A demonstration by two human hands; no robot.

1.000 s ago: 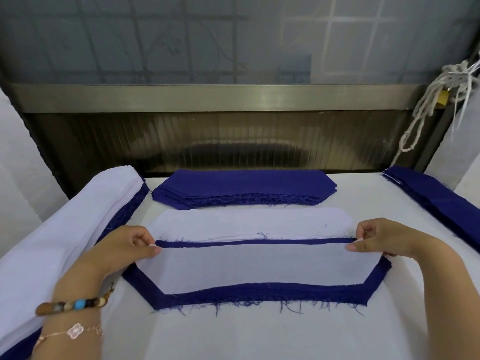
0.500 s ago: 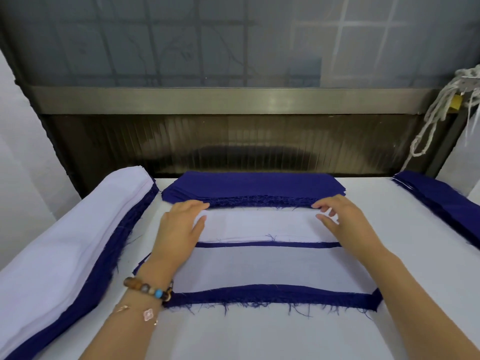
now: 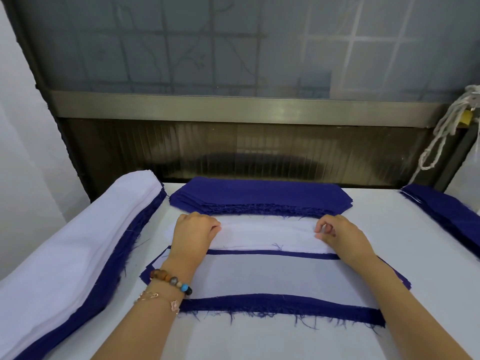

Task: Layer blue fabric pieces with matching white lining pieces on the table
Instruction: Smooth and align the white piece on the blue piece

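Observation:
A white lining stack lies mid-table, just in front of a stack of blue fabric pieces. My left hand curls its fingers on the left end of the top white lining piece. At the right end my right hand pinches the same piece with thumb and fingers. The piece's far edge is slightly raised between both hands. Nearer to me lies a blue fabric piece with a white lining laid on top, its frayed blue border showing all round.
A tall pile of white and blue layered pieces runs along the left edge of the white table. More blue pieces lie at the right edge. A dark window frame stands behind, with a knotted rope at the right.
Both hands moved from the near lining up to the white stack, first lying flat on it. Now their fingers have curled and taken hold of the top white piece.

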